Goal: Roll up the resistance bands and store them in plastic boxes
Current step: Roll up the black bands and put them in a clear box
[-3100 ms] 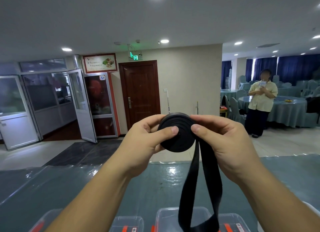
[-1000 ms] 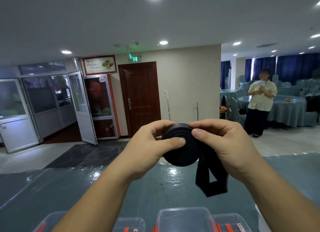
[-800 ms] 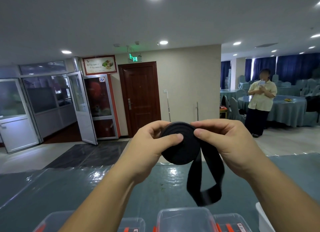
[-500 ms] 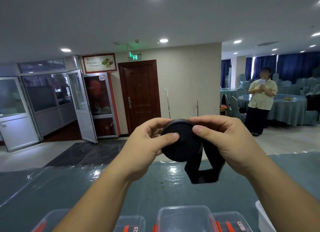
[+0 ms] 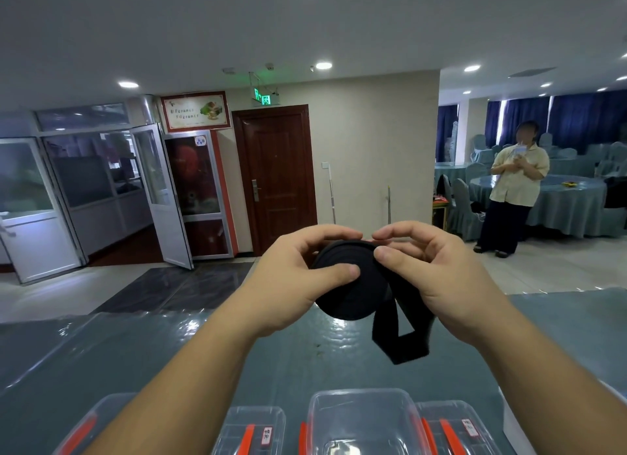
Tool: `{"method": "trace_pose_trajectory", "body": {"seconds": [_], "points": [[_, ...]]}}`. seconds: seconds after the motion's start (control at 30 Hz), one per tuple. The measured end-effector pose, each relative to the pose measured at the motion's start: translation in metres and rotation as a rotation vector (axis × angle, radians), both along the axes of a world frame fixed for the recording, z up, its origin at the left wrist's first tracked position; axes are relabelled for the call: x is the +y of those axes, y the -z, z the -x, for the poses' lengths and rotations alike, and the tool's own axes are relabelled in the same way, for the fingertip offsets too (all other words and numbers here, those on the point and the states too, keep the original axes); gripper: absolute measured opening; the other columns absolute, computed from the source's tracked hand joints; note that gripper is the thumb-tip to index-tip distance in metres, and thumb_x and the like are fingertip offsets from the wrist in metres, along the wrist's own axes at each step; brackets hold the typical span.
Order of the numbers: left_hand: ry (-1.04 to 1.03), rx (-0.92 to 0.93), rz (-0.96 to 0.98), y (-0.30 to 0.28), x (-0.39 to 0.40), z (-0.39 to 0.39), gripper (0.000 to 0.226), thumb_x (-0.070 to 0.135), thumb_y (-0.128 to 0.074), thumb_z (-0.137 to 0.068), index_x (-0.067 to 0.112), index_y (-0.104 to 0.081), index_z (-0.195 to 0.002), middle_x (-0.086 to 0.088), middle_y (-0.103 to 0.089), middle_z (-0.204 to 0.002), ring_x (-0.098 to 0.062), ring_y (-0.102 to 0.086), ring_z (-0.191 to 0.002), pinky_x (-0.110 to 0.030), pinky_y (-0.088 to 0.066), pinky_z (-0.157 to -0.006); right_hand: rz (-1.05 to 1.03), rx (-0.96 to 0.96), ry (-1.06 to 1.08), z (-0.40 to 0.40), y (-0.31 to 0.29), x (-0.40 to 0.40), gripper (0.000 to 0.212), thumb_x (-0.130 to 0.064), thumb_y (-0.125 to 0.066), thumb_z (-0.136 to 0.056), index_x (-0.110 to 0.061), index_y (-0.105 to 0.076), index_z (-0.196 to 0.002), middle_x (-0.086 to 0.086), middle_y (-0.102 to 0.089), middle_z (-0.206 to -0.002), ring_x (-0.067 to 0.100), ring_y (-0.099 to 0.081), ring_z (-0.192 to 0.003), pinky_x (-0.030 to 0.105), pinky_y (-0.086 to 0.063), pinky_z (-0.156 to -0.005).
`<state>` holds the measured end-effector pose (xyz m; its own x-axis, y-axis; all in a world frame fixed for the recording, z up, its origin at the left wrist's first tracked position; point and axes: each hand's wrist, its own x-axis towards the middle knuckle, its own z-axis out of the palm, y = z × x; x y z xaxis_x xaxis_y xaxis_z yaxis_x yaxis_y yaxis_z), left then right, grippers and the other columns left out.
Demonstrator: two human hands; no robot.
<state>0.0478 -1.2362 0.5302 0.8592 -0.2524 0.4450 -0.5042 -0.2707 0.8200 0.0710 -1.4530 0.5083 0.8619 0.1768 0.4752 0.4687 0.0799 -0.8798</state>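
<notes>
Above the grey-green plastic-covered table [image 5: 169, 353], held in mid-air at centre frame, I log one black flat rubber resistance band [image 5: 353, 281], wound into a thick disc with a short loop of tail hanging below and to the right. Left hand [image 5: 298, 281]: fingers curled over the top of the roll, thumb pressed on its near flat face, gripping it. Right hand [image 5: 434, 275]: thumb and forefinger pinching the outer wrap at the roll's upper right edge, with the tail running down beneath the palm. Below, at the near table edge, I count a row of clear plastic boxes with orange clasps [image 5: 366, 420], well apart from the roll. Risk, as I judge it: elastic coil wants to spring open; if either pinch slackens while the last loop goes on, the wraps could loosen or telescope sideways and the roll would not fit a box. Orientation: winding axis points roughly toward me and away, flat face to camera; the loose tail's long axis runs downward, slanting right.
</notes>
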Motion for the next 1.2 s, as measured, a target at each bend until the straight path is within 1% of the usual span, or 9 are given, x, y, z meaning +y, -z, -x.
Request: {"method": "trace_pose_trajectory", "body": {"seconds": [0.1,0.3,0.4,0.53,0.67,0.83,0.93,1.07,1.2], "points": [[-0.076,-0.036,0.061,0.000,0.004,-0.005,0.038,0.011,-0.080,-0.089,0.034,-0.075,-0.119,0.012,-0.076,-0.110,-0.005,-0.072,-0.104,-0.024,-0.062,-0.079,0.041,0.037,0.041,-0.004,0.008,-0.002,0.012,-0.018,-0.071,-0.095,-0.020,-0.076,-0.105,0.005,-0.082,-0.098,0.021,-0.078,-0.094,0.040,-0.060,-0.091],[-0.225,-0.090,0.193,-0.011,0.014,-0.017,0.037,0.010,-0.079,-0.090,0.034,-0.074,-0.119,0.016,-0.077,-0.104,-0.002,-0.072,-0.099,-0.025,-0.063,-0.080,0.174,0.067,0.075,-0.014,0.027,-0.013,0.017,-0.018,-0.063,-0.102,-0.023,-0.079,-0.102,0.000,-0.081,-0.101,0.017,-0.076,-0.101,0.047,-0.055,-0.104],[-0.262,-0.107,0.232,-0.015,0.018,-0.021,0.036,0.010,-0.078,-0.092,0.031,-0.073,-0.121,0.014,-0.077,-0.104,0.001,-0.072,-0.096,-0.019,-0.060,-0.075,0.188,0.091,0.022,-0.018,0.033,-0.017,0.024,-0.010,-0.071,-0.088,-0.028,-0.078,-0.103,0.002,-0.080,-0.106,0.018,-0.074,-0.107,0.047,-0.053,-0.107],[-0.315,-0.101,0.290,-0.015,0.024,-0.028,0.035,0.015,-0.078,-0.092,0.033,-0.074,-0.121,0.006,-0.077,-0.112,-0.012,-0.074,-0.103,-0.034,-0.064,-0.085,0.225,0.107,-0.092,-0.020,0.041,-0.022,0.050,-0.017,-0.073,-0.067,-0.026,-0.073,-0.116,0.005,-0.078,-0.112,0.022,-0.074,-0.111,0.044,-0.054,-0.105],[-0.328,-0.101,0.279,-0.015,0.027,-0.030,0.036,0.014,-0.078,-0.092,0.033,-0.074,-0.122,0.007,-0.076,-0.112,-0.011,-0.073,-0.103,-0.034,-0.064,-0.086,0.231,0.085,-0.019,-0.028,0.046,-0.026,0.039,0.001,-0.080,-0.084,-0.025,-0.075,-0.112,0.007,-0.077,-0.105,0.024,-0.075,-0.101,0.037,-0.059,-0.094],[-0.277,-0.086,0.258,-0.012,0.023,-0.029,0.036,0.011,-0.078,-0.091,0.032,-0.075,-0.120,0.008,-0.077,-0.108,-0.006,-0.074,-0.100,-0.023,-0.062,-0.078,0.123,0.107,0.230,-0.035,0.045,-0.020,0.019,0.000,-0.074,-0.091,-0.017,-0.068,-0.095,0.006,-0.075,-0.086,0.025,-0.075,-0.073,0.029,-0.060,-0.062],[-0.273,-0.092,0.250,-0.012,0.021,-0.028,0.036,0.012,-0.078,-0.092,0.032,-0.075,-0.121,0.010,-0.076,-0.108,-0.001,-0.072,-0.098,-0.020,-0.061,-0.076,0.092,0.111,0.450,-0.039,0.043,-0.019,0.024,0.005,-0.065,-0.089,-0.018,-0.061,-0.092,0.006,-0.061,-0.084,0.024,-0.069,-0.055,0.036,-0.059,-0.052],[-0.252,-0.108,0.166,-0.011,0.021,-0.026,0.038,0.012,-0.079,-0.091,0.036,-0.074,-0.120,0.012,-0.077,-0.110,-0.002,-0.072,-0.102,-0.020,-0.061,-0.079,0.209,0.142,0.406,-0.039,0.042,-0.025,0.025,-0.002,-0.069,-0.087,-0.024,-0.065,-0.098,0.006,-0.063,-0.089,0.031,-0.075,-0.073,0.040,-0.063,-0.061],[-0.227,-0.102,0.125,-0.010,0.015,-0.026,0.039,0.011,-0.080,-0.090,0.037,-0.075,-0.118,0.012,-0.078,-0.108,-0.007,-0.073,-0.104,-0.029,-0.063,-0.085,0.307,0.091,0.338,-0.033,0.040,-0.023,0.035,-0.028,-0.080,-0.086,-0.042,-0.063,-0.114,-0.007,-0.065,-0.112,0.013,-0.065,-0.104,0.038,-0.057,-0.092]]}}
